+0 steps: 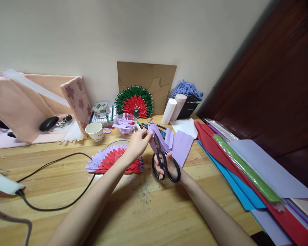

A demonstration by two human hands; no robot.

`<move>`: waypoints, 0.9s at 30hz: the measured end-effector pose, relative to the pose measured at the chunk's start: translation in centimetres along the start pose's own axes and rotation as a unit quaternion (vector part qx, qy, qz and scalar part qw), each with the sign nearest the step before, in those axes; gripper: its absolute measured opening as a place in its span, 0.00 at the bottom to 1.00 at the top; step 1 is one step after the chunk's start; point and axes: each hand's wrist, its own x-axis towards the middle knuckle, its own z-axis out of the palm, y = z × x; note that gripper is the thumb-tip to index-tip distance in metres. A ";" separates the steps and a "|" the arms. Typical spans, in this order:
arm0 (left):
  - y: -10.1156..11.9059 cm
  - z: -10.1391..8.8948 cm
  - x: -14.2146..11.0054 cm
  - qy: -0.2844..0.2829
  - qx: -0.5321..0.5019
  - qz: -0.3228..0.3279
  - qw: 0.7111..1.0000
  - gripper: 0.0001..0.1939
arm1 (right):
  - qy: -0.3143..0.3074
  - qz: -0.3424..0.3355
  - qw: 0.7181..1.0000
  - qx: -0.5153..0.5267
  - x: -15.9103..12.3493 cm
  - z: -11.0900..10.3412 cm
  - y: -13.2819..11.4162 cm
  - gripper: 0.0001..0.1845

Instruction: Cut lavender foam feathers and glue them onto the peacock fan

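Note:
Pinched in my left hand (141,139) is a strip of purple paper (158,136), held up over the table. My right hand (169,163) grips a pair of black-handled scissors (165,164) with fingers through the loops. The scissor blades point up and lie against the purple paper; whether they are cutting into it I cannot tell. Partly behind my left forearm lies a fan-shaped paper craft (110,159) with red petals inside and lilac petals outside. More purple paper (182,145) rests just beyond my right hand, with folded pieces beside it.
At the back, a green and red petal fan (135,102) leans on cardboard (146,73). A paper cup (94,132), a bowl of purple scraps (125,126) and white rolls (169,111) stand nearby. Colored sheets (236,171) lie right; a black cable (59,208) curves left.

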 end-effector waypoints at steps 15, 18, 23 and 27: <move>-0.5 0.3 0.2 -0.051 -0.032 0.010 0.998 0.17 | -0.007 0.006 1.000 -0.030 -0.3 -0.3 -0.7 0.43; -0.3 0.2 0.2 -0.050 -0.037 0.008 0.998 0.16 | -0.009 -0.006 0.999 -0.048 -0.4 -0.4 -0.8 0.41; -0.1 -0.2 0.3 -0.051 -0.059 0.011 0.997 0.15 | 0.010 -0.027 0.996 -0.082 -0.5 -0.5 -0.5 0.38; 0.0 -0.4 0.4 -0.045 -0.066 0.010 0.997 0.14 | 0.030 -0.037 0.994 -0.099 -0.6 -0.3 -0.6 0.37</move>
